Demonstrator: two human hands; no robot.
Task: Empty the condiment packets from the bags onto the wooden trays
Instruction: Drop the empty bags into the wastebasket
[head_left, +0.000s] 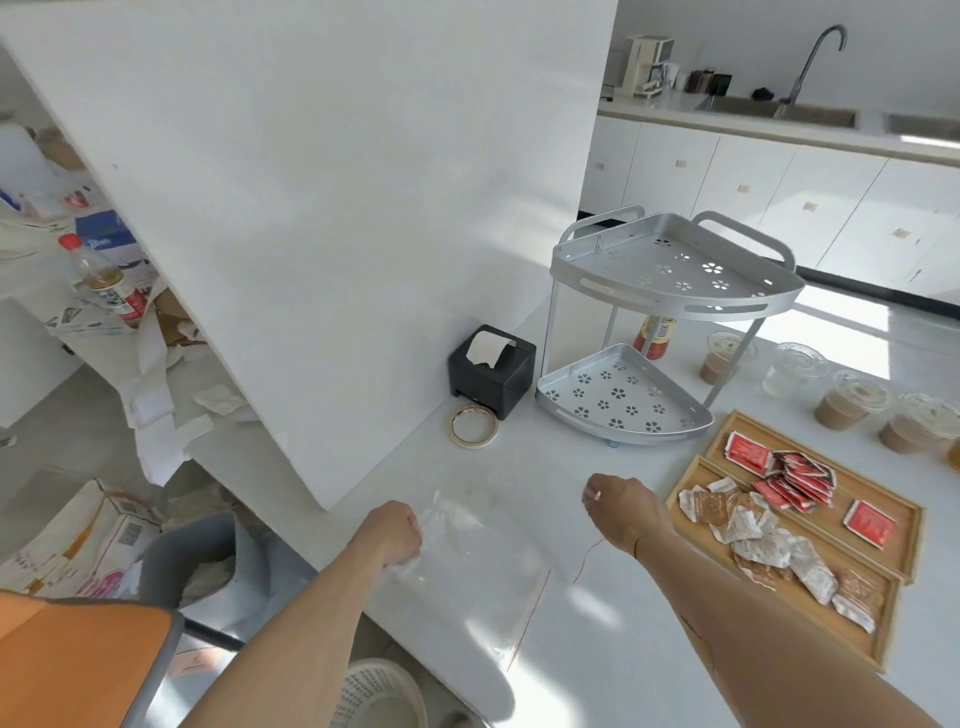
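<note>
From the head camera, a white counter (597, 623) fills the near right of the scene, with both bare forearms reaching over it. The left hand (387, 535) is closed in a fist on the left edge of a clear plastic bag (478, 566), which lies flat on the counter and looks empty, its red seal line running along its right side. The right hand (626, 512) hovers just right of the bag with its fingers curled inward; whether it pinches anything I cannot tell. To the right lie two wooden trays side by side: the nearer tray (691, 486) holds a heap of brown and white packets (763, 535), and the far tray (906, 519) holds red packets (797, 475). Farther back stand a two-tier metal corner rack (670, 291), a black tissue box (491, 371) and a roll of tape (472, 427). Lidded cups (852, 399) line the far right.
</note>
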